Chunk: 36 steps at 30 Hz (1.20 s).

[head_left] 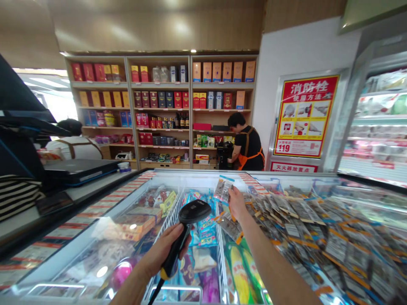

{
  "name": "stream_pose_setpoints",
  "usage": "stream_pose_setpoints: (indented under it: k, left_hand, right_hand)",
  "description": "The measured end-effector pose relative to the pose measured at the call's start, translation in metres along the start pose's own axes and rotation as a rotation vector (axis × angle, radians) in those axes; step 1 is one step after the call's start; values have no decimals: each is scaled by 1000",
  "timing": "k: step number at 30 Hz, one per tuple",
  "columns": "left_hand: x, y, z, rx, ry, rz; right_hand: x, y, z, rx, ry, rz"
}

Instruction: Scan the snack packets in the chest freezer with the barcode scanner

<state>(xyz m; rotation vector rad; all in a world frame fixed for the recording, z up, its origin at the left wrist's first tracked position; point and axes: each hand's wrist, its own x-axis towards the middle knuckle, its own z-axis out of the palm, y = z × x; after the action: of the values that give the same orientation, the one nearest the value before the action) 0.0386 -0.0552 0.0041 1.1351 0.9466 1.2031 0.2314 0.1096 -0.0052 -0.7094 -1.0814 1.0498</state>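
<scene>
Two bare hands work at the centre of the frame, with one handheld barcode scanner [193, 211] and one small flat packet [223, 188] between them; the similar loose packets [302, 224] heaped at the lower right overlap too much to count. The held packet, just right of centre, is pale with greyish print and a light-blue top edge, and tilts slightly. The right hand [237, 203] pinches its right side between thumb and fingers. The left hand [168, 243], lower centre, is wrapped around the scanner's handle (black, with yellow trim near the cable), its head just below and left of the packet, apart from it.

Beneath lies a chest freezer [55, 267], with blue packages [206, 231] at centre and yellow-and-green ones [237, 267] lower down. Beyond stand three shelving bays [190, 97], six peach-coloured boxes [227, 71] topping the rightmost. Two other people appear: one in an orange apron [251, 159] right of centre, one in a white top [76, 148] at left.
</scene>
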Motion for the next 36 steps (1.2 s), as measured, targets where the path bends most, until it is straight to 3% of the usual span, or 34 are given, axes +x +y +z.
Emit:
stream_pose_setpoints:
  k: [9, 17, 28, 33, 36]
  left_hand:
    - [0, 1, -9, -56, -83, 6]
    - [3, -4, -18, -62, -27, -36]
    - [0, -6, -21, -66, -184, -79]
    - [1, -3, -22, -83, -149, -85]
    - [4, 3, -27, -61, -62, -41]
  right_hand:
    - [-1, -3, -1, -54, 2, -13]
    - [2, -2, -3, -22, 5, 22]
    - [3, 0, -1, -33, 3, -8]
    - [4, -2, -2, -35, -21, 18]
    - [4, -1, -2, 2, 2, 30]
